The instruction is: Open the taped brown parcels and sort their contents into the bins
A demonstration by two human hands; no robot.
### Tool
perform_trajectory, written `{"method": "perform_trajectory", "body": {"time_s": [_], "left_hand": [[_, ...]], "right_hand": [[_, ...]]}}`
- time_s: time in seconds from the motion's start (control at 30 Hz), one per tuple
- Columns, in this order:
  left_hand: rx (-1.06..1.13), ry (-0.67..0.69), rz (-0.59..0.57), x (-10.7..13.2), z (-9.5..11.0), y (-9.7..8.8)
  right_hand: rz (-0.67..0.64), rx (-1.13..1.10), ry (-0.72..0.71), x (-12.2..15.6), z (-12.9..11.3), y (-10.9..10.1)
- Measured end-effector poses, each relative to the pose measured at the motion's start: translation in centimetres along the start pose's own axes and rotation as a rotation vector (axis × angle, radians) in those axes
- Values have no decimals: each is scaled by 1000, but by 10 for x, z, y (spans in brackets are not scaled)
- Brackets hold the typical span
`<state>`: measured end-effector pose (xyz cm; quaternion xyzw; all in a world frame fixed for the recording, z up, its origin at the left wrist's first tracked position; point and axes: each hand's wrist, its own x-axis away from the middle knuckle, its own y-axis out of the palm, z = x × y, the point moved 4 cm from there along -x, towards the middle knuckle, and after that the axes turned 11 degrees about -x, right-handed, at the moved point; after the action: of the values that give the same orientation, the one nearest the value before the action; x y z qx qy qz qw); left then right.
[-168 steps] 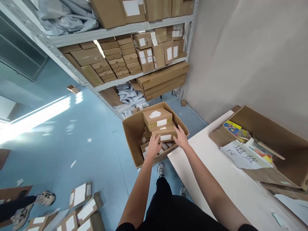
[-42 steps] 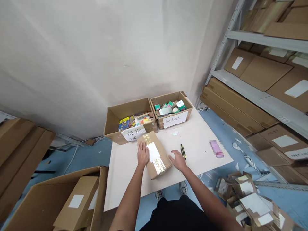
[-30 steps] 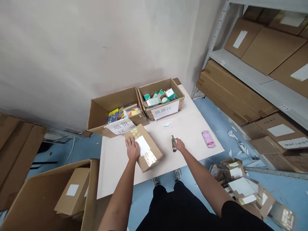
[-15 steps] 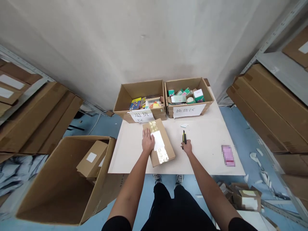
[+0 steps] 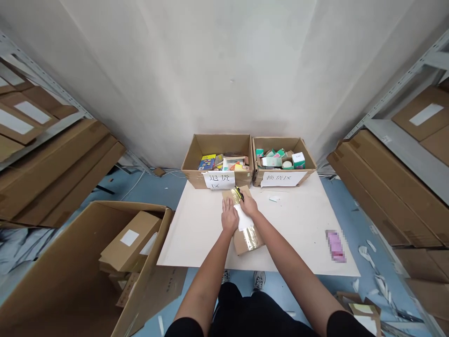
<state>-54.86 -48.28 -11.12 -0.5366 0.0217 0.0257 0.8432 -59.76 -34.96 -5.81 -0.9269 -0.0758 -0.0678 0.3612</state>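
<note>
The parcel (image 5: 244, 222) lies flat on the worktop (image 5: 203, 224), directly under both hands, its long side slanting from far left to near right. The right hand (image 5: 249, 206) has its grip closed around the knife (image 5: 239, 193), which sits over the taped far end; whether the blade touches the tape is too small to tell. The left hand (image 5: 229, 217) is spread palm down along the parcel's left side, grip loose, fingers extended.

Just beyond the far end stands the left box (image 5: 222, 142), hemming it in, with the right box (image 5: 277, 142) beside it. A scrap (image 5: 274, 199) lies to the right. A large carton (image 5: 70, 262) stands left of the worktop. Both forearms reach forward, converging over the parcel.
</note>
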Motion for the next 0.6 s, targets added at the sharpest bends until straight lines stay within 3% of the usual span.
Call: {"method": "perform_trajectory", "body": {"time_s": [0.27,0.43,0.6], "left_hand": [[59,0,-20,-2,0,-6],[-42,126,-54,-12,-10,-19],[-5,198,-35,-13,-17,-15]], "right_hand": [[-22,145,142,20,-11,13],[23,213,233,22,-22,24],[14,225,261,25,-19,31]]}}
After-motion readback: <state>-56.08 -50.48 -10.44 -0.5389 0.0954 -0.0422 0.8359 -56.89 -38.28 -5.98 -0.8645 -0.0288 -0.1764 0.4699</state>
